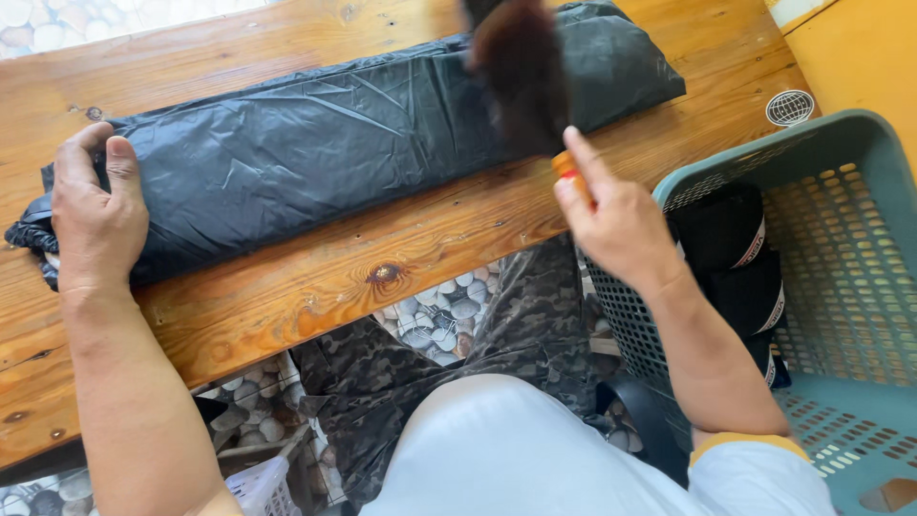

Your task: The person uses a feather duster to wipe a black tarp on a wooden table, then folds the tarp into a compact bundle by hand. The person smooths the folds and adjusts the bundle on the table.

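Observation:
A long bundle wrapped in black plastic (315, 143) lies across a wooden table (315, 277). My left hand (95, 215) presses down on the bundle's left end, fingers spread over the plastic. My right hand (616, 225) grips the orange handle of a brush (521, 72). Its dark bristle head is blurred and sits over the right part of the bundle.
A teal plastic basket (860, 287) stands at the right, beside the table, with black rolled items (731, 239) inside. Under the table edge are my camouflage trousers (401, 382) and a pebble-pattern floor (439, 315). A yellow surface (860, 57) is at the far right.

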